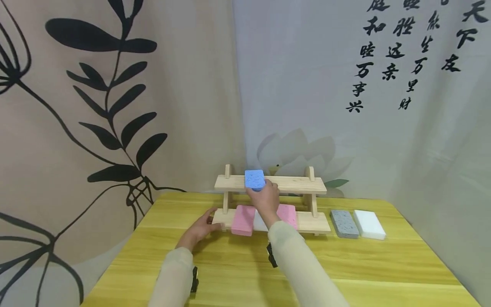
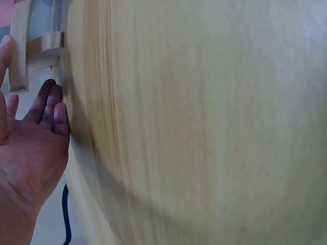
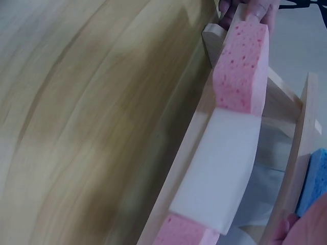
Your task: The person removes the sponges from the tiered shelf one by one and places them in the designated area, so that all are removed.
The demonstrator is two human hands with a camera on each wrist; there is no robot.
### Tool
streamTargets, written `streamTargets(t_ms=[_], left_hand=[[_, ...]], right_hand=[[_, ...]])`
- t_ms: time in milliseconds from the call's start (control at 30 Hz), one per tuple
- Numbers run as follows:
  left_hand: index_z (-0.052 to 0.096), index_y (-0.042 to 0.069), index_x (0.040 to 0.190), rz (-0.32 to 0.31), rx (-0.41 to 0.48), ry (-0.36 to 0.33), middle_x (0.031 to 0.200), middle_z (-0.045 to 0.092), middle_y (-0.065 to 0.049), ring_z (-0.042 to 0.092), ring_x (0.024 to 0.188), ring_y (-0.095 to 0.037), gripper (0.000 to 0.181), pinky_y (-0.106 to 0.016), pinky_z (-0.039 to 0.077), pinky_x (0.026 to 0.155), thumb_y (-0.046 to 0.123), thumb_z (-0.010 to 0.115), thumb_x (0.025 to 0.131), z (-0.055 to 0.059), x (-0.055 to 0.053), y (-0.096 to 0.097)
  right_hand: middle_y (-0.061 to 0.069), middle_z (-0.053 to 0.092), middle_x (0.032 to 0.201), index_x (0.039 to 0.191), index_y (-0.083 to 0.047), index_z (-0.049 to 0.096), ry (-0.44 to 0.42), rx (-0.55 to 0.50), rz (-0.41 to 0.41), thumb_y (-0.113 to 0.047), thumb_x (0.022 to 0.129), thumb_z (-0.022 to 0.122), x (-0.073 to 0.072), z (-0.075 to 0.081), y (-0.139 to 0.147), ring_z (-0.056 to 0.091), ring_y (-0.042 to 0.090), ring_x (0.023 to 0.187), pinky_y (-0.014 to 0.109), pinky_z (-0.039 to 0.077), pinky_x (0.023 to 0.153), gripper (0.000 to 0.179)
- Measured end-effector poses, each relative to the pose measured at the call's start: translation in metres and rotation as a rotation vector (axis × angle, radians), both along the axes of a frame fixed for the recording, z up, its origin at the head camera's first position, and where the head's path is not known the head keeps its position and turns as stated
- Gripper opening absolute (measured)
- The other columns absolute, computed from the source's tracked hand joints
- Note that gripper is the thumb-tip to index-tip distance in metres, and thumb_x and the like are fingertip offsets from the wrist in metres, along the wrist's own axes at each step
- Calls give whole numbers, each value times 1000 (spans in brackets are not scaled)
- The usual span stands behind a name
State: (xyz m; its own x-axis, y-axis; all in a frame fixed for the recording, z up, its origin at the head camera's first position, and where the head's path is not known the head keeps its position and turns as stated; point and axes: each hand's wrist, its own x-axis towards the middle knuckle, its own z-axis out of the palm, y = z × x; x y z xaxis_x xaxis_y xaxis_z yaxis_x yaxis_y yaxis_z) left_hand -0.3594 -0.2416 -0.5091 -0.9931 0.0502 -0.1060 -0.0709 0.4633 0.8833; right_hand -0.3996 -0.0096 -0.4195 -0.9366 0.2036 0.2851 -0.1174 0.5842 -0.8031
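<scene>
Thumb and fingers of the left hand (image 1: 200,230) pinch the wooden rack's (image 1: 303,184) end at its 8 o'clock. Beyond, the right hand (image 1: 267,199) grips the blue sponge (image 1: 254,178) at the upper shelf, toward 11 o'clock; likely light and soft, best pinched by 2 opposite edges. Farther, toward 2 o'clock, only the head view shows writing (image 1: 374,27).

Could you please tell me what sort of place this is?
Probably an indoor corner arranged for tabletop work, though the wider room is out of view. Printed cloth hangs behind a wooden table, which bears a small two-level shelf with sponges on it.
</scene>
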Motion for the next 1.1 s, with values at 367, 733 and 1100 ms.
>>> streamTargets(t_ms=[367, 733, 1100], left_hand=[[23, 14, 158, -19, 10, -10, 142, 47, -24, 52, 122, -38, 82, -58, 42, 99, 31, 71, 93, 7, 1, -2], [22, 13, 158, -28, 3, -14, 143, 46, -26, 50, 125, -42, 83, -60, 39, 102, 30, 70, 93, 4, 1, -2], [21, 12, 158, -34, -3, -18, 144, 44, -28, 48, 127, -43, 83, -60, 38, 102, 30, 70, 93, 8, 3, 0]], right_hand=[[18, 54, 124, 138, 1, 51, 46, -21, 78, -41, 80, 78, 4, 2, 37, 52, 32, 112, 48, 46, 93, 76], [19, 51, 132, 142, 1, 46, 41, -37, 130, -37, 82, 78, 18, 4, 83, 49, 33, 120, 49, 40, 104, 78], [19, 44, 139, 146, -1, 40, 11, -95, 175, -34, 85, 75, 27, 0, 135, 47, 33, 125, 49, 38, 107, 78]])
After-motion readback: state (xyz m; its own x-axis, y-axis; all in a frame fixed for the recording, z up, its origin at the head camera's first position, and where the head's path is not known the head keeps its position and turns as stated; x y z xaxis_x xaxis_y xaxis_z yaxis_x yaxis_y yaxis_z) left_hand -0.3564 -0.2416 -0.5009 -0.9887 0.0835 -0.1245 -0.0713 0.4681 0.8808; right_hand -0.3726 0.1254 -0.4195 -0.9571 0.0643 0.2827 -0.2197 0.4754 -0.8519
